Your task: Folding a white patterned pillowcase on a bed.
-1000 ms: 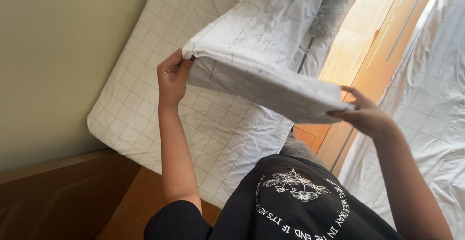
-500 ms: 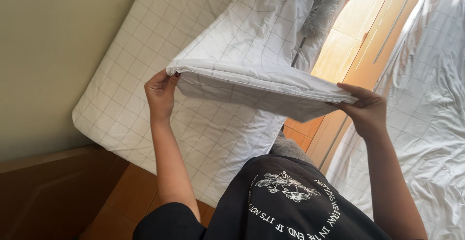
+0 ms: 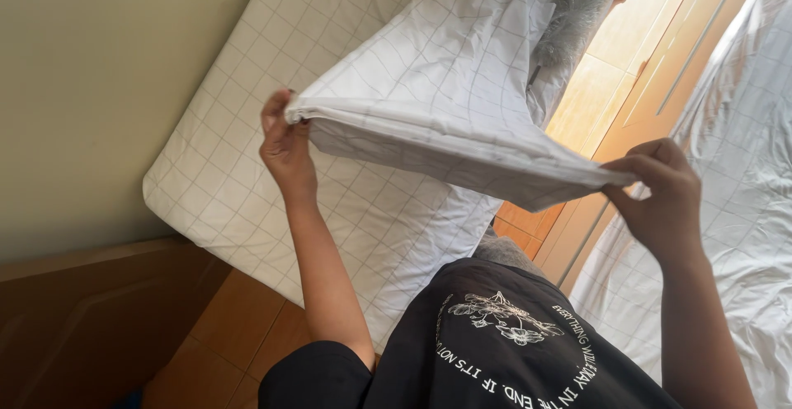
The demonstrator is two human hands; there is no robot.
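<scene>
Two corners of a folded white checked sheet (image 3: pixel 445 104) are pinched: one by the left hand (image 3: pixel 286 147), one by the right hand (image 3: pixel 660 199), fingers closed on the fabric. Sheet is held stretched above the mattress (image 3: pixel 247 170), not touching it.

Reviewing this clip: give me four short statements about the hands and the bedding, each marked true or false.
1. Both hands grip the folded checked sheet at opposite corners. True.
2. The left hand is empty. False: it pinches the sheet's corner.
3. The sheet is held in the air above the mattress. True.
4. The right hand rests flat on the wooden floor. False: it is raised, holding the sheet's other corner.
</scene>
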